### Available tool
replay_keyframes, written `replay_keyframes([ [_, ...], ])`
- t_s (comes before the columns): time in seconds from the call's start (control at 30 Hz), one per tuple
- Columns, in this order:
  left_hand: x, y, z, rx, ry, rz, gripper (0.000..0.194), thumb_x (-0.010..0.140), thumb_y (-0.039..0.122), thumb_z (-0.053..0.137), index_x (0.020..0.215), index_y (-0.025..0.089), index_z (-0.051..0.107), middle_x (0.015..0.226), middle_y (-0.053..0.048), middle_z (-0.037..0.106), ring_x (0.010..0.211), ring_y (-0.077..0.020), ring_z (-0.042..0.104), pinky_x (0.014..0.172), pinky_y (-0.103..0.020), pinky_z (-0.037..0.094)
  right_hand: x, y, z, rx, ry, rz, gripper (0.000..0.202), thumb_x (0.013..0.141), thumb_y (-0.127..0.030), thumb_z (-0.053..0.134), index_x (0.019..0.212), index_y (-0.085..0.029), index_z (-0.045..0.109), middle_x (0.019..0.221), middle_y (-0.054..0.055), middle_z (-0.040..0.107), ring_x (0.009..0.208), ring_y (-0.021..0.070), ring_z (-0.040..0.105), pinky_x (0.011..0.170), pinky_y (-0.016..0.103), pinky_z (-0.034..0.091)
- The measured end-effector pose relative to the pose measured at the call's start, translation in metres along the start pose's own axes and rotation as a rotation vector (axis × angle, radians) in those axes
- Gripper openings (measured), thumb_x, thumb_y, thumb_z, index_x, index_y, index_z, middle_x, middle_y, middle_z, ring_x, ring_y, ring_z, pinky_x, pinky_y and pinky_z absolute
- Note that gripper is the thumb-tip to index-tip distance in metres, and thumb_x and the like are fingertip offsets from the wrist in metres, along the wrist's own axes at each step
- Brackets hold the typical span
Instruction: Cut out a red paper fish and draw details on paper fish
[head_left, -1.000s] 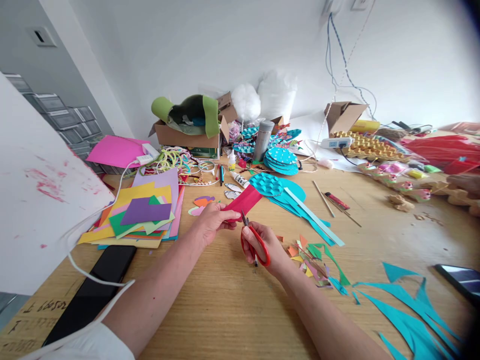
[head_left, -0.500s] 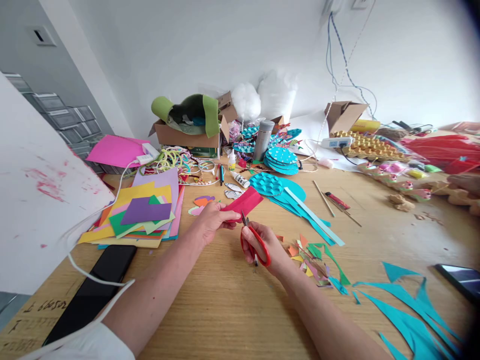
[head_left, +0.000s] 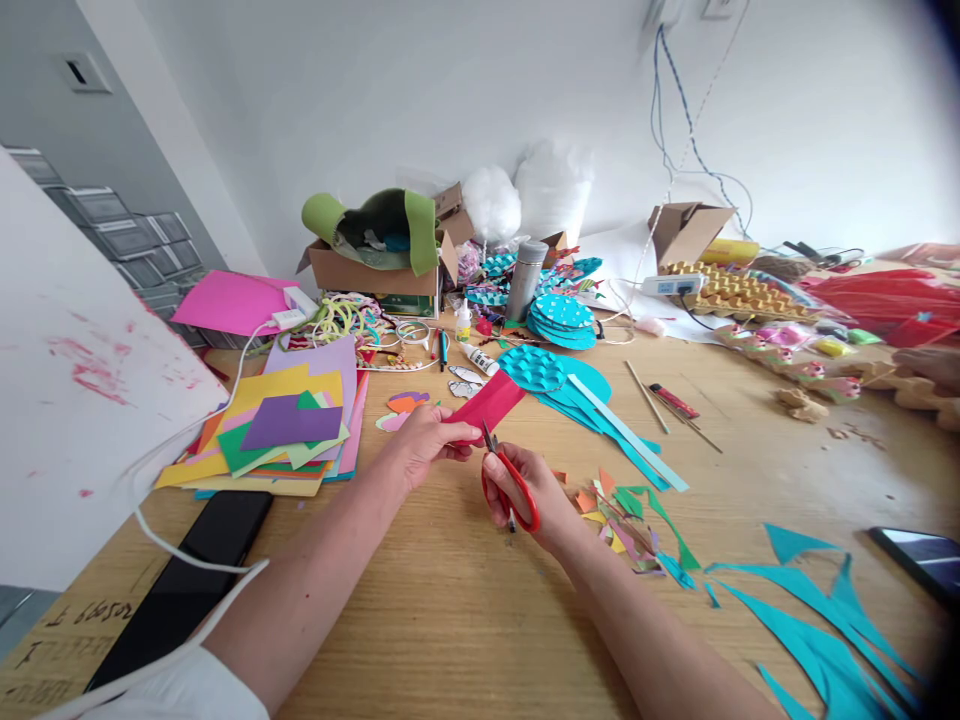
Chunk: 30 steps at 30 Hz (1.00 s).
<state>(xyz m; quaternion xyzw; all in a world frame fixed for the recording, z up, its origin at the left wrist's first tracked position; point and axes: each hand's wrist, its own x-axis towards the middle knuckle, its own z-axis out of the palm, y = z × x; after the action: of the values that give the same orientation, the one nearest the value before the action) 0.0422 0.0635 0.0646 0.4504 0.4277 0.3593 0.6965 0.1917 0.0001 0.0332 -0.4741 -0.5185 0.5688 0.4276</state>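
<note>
L hand (head_left: 439, 436) fingers pinch red paper (head_left: 489, 402), thin, light, likely creases easily; best held by edge, clear of blades. R hand (head_left: 531, 492) fingers grip red-handled scissors (head_left: 520, 490), blades at paper's near edge.

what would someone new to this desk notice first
Probably the red-handled scissors in the right hand, at the edge of the red paper that the left hand holds, centre. Next, perhaps the bright blue offcuts at lower right and the green hat-like thing on the box at the back.
</note>
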Motion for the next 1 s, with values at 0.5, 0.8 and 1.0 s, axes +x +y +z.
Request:
replay_keyframes([
  [0.5, 0.0000, -0.0002, -0.0010, 0.007, 0.000, -0.012, 0.020, 0.051, 0.021, 0.080, 0.064, 0.012, 0.067, 0.062, -0.003, 0.066, 0.055, -0.0103, 0.056, 0.059, -0.025, 0.046, -0.0018, -0.0025, 0.0008, 0.010, -0.008, 0.021, 0.047, 0.074, -0.062, 0.064, 0.068, -0.021, 0.042, 0.045, -0.006, 0.051, 0.033, 0.0090, 0.045, 0.035, 0.020, 0.028],
  [0.8, 0.0016, -0.0002, -0.0018, 0.016, -0.007, -0.009, 0.023, 0.054, 0.027, 0.080, 0.066, 0.012, 0.068, 0.064, -0.003, 0.065, 0.056, -0.0098, 0.055, 0.059, -0.024, 0.045, 0.0006, 0.0022, 0.0000, 0.018, -0.007, 0.012, 0.046, 0.074, -0.060, 0.065, 0.067, -0.021, 0.042, 0.046, -0.006, 0.051, 0.032, 0.0085, 0.046, 0.035, 0.020, 0.029],
  [1.0, 0.0020, -0.0008, -0.0022, 0.033, -0.006, 0.008, 0.024, 0.053, 0.029, 0.081, 0.065, 0.012, 0.068, 0.063, -0.003, 0.064, 0.056, -0.0098, 0.055, 0.059, -0.024, 0.044, -0.0007, -0.0010, 0.0006, 0.028, -0.014, 0.017, 0.046, 0.077, -0.061, 0.062, 0.066, -0.021, 0.043, 0.042, -0.005, 0.051, 0.032, 0.0085, 0.044, 0.035, 0.020, 0.029],
])
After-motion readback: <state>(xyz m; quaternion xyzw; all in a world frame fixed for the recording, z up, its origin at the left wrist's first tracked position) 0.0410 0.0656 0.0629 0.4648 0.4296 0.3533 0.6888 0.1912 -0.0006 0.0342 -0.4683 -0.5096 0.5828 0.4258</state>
